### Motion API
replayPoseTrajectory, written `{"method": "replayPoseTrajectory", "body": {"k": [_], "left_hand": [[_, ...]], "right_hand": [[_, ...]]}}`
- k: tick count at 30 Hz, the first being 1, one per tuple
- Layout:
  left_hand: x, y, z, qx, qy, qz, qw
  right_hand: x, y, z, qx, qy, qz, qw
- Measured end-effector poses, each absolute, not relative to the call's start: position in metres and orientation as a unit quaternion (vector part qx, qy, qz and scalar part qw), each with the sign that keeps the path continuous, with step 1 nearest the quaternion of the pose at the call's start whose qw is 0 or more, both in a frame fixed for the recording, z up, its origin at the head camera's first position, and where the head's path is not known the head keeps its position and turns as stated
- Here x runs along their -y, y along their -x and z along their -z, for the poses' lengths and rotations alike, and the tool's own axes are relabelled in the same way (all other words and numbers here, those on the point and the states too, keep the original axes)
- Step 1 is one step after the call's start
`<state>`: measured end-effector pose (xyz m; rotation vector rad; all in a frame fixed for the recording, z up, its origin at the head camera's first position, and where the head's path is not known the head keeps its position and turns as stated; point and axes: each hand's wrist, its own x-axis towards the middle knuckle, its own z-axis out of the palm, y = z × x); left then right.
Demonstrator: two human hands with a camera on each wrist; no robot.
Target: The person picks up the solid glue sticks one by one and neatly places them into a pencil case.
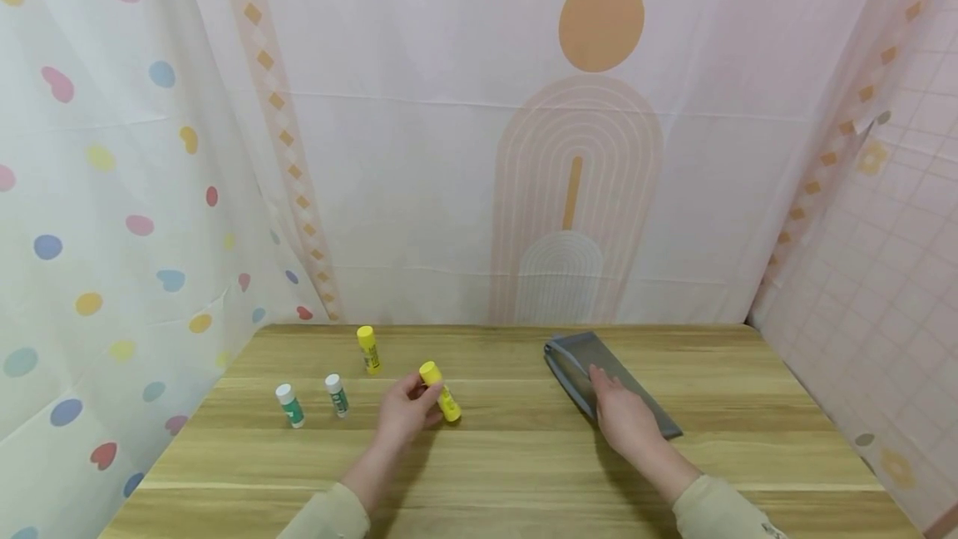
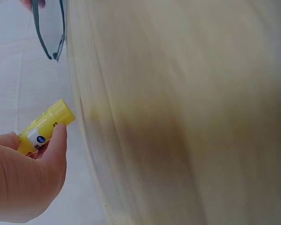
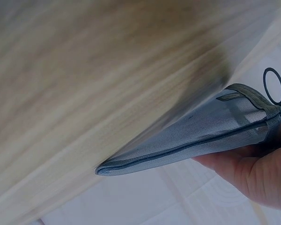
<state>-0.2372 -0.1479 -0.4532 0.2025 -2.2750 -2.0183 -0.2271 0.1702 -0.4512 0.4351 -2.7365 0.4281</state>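
My left hand (image 1: 404,412) pinches a yellow glue stick (image 1: 441,393) between thumb and fingers, holding it tilted above the table. In the left wrist view, the glue stick's (image 2: 40,131) yellow end points away from the palm. Over at the right, my right hand (image 1: 627,416) lies over a grey mesh zipper pouch (image 1: 580,349) and grips its upper edge. The pouch mouth gapes towards the left, its two edges apart in the left wrist view. In the right wrist view, a ring pull (image 3: 274,86) sticks out at the pouch's end; some fingers are hidden behind the mesh.
To the left stand two white-capped glue sticks with green labels, one glue stick (image 1: 290,406) nearer the edge and another (image 1: 337,395) beside it. Behind them a second yellow glue stick (image 1: 368,349) stands upright. Patterned curtains (image 1: 419,190) border the wooden table (image 1: 516,472).
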Motion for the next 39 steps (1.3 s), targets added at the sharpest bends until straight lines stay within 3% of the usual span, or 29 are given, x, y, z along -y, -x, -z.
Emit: {"method": "replayPoseTrajectory", "body": {"k": [23, 39], "left_hand": [[0.106, 0.226, 0.446, 0.664, -0.025, 0.746, -0.038], [0.078, 0.224, 0.446, 0.639, -0.008, 0.766, -0.067]], "right_hand": [[-0.169, 0.226, 0.446, 0.966, -0.142, -0.162, 0.141], [-0.168, 0.225, 0.447, 0.963, -0.15, -0.168, 0.144]]}}
